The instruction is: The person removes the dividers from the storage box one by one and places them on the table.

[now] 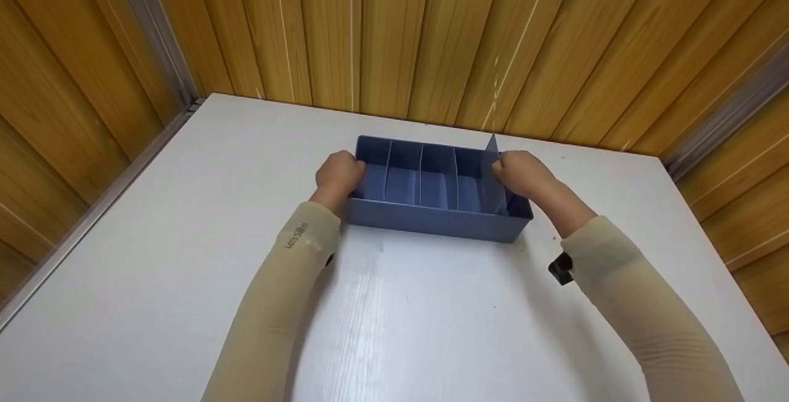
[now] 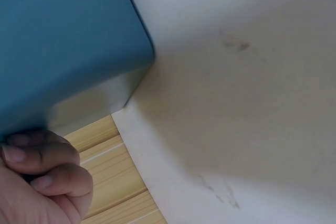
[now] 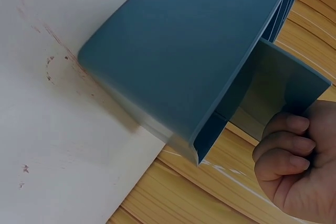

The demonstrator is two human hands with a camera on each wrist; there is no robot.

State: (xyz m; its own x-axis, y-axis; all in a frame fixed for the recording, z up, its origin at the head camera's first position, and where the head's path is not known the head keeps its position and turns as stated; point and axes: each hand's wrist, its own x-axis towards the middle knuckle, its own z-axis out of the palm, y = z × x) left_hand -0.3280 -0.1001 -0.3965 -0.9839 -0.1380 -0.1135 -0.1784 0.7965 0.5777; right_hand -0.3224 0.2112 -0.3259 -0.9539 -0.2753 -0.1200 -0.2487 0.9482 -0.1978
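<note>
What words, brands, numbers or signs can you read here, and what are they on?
"Lets S…m": on the left sleeve; the letters around its round mark are too small to read surely.
No readable text shows on the blue box, the divider in the right hand, or the right sleeve.

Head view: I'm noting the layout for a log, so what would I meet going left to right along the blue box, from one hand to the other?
Left hand → first divider → second divider → third divider → protruding divider → right hand.
</note>
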